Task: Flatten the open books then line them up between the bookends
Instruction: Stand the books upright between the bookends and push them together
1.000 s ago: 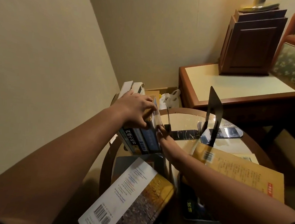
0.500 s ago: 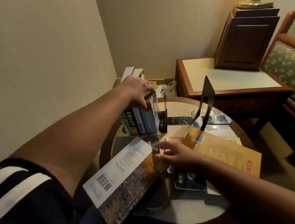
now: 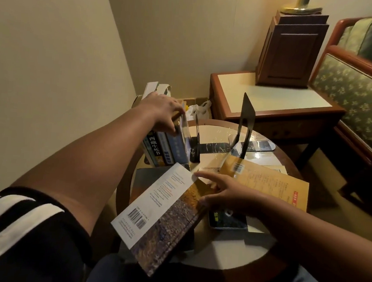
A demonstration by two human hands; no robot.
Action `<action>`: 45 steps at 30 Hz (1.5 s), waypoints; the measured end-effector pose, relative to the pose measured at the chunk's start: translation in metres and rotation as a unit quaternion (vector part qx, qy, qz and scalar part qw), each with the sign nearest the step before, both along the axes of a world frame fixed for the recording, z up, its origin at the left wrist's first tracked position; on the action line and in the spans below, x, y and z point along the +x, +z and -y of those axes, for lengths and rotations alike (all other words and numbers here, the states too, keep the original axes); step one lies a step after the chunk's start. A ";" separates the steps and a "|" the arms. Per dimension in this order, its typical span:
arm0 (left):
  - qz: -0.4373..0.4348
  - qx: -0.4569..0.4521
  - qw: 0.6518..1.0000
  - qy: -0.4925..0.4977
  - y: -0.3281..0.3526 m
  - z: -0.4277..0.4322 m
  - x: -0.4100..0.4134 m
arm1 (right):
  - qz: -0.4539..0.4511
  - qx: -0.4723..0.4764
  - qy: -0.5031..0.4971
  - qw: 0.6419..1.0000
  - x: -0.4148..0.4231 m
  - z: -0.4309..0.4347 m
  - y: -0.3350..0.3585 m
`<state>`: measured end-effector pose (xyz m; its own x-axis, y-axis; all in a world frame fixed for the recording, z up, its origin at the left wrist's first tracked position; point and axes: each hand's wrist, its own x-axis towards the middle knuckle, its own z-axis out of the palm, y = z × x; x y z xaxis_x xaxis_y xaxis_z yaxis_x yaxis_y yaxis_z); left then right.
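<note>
Several upright books (image 3: 164, 148) stand at the left of the round table (image 3: 234, 251), against a thin black bookend (image 3: 195, 141). My left hand (image 3: 160, 110) grips their tops. A second black bookend (image 3: 246, 121) stands to the right. A large book with a white and brown cover (image 3: 164, 210) lies face down at the table's near edge. My right hand (image 3: 225, 195) rests on its far right corner with fingers spread. A yellow book (image 3: 272, 185) lies open face down on the right. A small dark book (image 3: 227, 221) lies under my right wrist.
A wooden side table (image 3: 273, 98) with a dark wooden box (image 3: 292, 53) stands behind. A green patterned armchair (image 3: 358, 87) is at the right. A cardboard box with a white plastic bag (image 3: 199, 109) sits on the floor beyond the round table. A wall runs along the left.
My right hand has drawn back from the thin bookend to the far corner of the white and brown book. My left hand has stayed on the upright books.
</note>
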<state>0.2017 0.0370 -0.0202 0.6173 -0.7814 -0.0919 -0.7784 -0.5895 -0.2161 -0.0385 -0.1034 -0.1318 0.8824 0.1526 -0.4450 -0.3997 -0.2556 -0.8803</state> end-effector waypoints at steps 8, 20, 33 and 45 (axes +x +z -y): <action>0.005 0.005 1.000 -0.004 0.002 0.002 -0.002 | -0.039 0.033 -0.007 0.999 -0.011 0.046 0.007; -0.006 0.000 1.000 -0.001 0.001 0.001 0.001 | 0.012 0.076 -0.039 0.996 -0.012 0.039 0.023; -0.013 0.002 1.000 -0.002 0.002 0.002 -0.001 | 0.201 -0.207 -0.149 0.946 0.021 0.031 0.128; -0.014 -0.018 1.000 -0.006 0.004 0.002 -0.006 | 0.306 -0.333 -0.188 0.872 0.049 0.043 0.218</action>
